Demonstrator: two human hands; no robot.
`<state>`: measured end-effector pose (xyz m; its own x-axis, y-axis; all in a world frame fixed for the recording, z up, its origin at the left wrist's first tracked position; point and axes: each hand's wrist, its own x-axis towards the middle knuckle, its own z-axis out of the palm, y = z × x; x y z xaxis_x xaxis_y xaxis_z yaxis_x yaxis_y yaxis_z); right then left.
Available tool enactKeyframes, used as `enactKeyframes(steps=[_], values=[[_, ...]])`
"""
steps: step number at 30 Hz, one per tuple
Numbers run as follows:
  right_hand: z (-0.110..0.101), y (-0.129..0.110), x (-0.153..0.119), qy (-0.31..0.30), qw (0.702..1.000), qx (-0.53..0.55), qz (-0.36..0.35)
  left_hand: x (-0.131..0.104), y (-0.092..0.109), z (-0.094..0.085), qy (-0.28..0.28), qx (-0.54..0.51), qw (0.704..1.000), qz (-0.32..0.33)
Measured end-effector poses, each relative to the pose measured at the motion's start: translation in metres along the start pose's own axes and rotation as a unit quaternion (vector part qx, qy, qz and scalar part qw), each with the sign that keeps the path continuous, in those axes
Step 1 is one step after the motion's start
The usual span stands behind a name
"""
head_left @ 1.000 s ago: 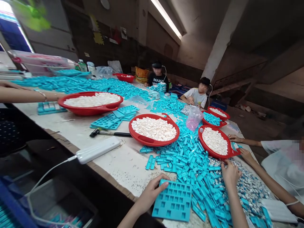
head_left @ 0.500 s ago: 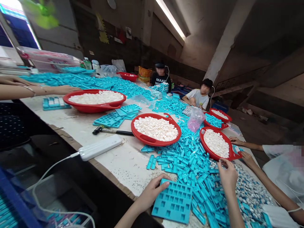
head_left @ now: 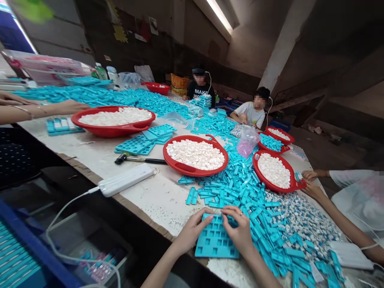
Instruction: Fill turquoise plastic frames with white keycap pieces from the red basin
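A turquoise tray (head_left: 212, 243) with rows of square holes rests at the table's near edge. My left hand (head_left: 192, 231) grips its left side, thumb on top by the upper left corner. Above the tray's far edge is my right hand (head_left: 239, 231), thumb and fingers pinched together beside the left fingertips; anything between them is too small or hidden to name. Turquoise oblong pieces (head_left: 240, 188) lie heaped just beyond and to the right of the tray. Past them on the right spread many small white-and-blue pieces (head_left: 309, 218).
Red bowls of white pieces stand ahead (head_left: 180, 167), at left (head_left: 105, 130) and at right (head_left: 261, 176). A hammer (head_left: 141, 159) and a white power bank-like block (head_left: 126, 180) with cable lie left. Co-workers' hands (head_left: 312, 186) work at right; another person's arm (head_left: 57, 107) reaches in at left.
My right hand has come left from the near rim of the right-hand red bowl to the tray's far edge. My left hand keeps hold of the tray. The view has shifted slightly.
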<state>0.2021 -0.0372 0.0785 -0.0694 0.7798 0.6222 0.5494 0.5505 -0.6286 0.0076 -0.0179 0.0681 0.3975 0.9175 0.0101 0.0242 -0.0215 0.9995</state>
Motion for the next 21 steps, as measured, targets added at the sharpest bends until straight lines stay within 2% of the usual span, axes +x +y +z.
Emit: enactKeyframes(steps=[8,14,21], values=[[0.0,0.001,-0.004,0.022,0.997,-0.05,-0.05,0.002,0.005,0.001,-0.024,0.01,1.0,0.006],[0.006,-0.009,-0.006,-0.048,0.993,-0.063,-0.084,0.003,0.002,0.002,-0.011,0.006,0.999,0.029],[0.01,-0.006,-0.008,-0.066,0.99,-0.091,-0.089,0.003,0.0,0.003,-0.004,0.012,1.0,0.02]])
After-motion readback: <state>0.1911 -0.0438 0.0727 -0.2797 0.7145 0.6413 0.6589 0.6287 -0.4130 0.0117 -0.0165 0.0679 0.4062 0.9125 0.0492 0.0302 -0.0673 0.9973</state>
